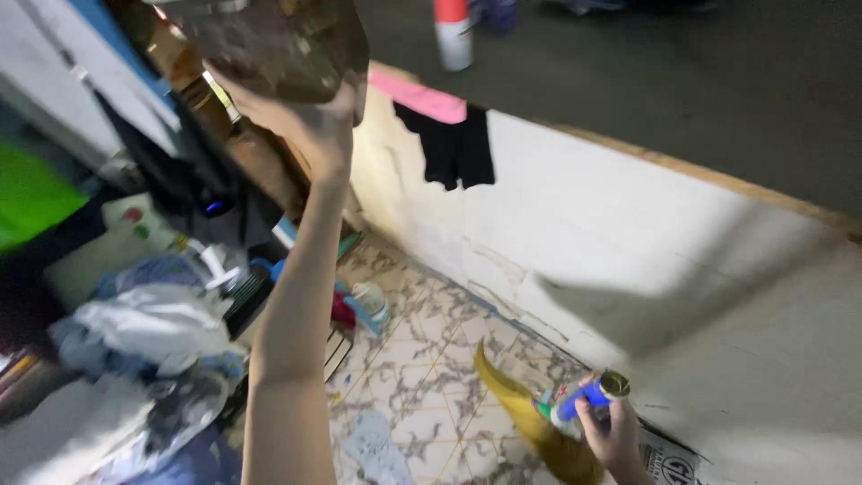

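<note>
Head view: left hand is propping a brown box overhead, fingers unseen; right hand is gripping a blue can. Palm-balanced, the box could tip.

A black cloth and pink cloth hang over the white wall above a marbled tile floor.

left hand raised overhead, palm up; right hand low, fingers curled.
</note>
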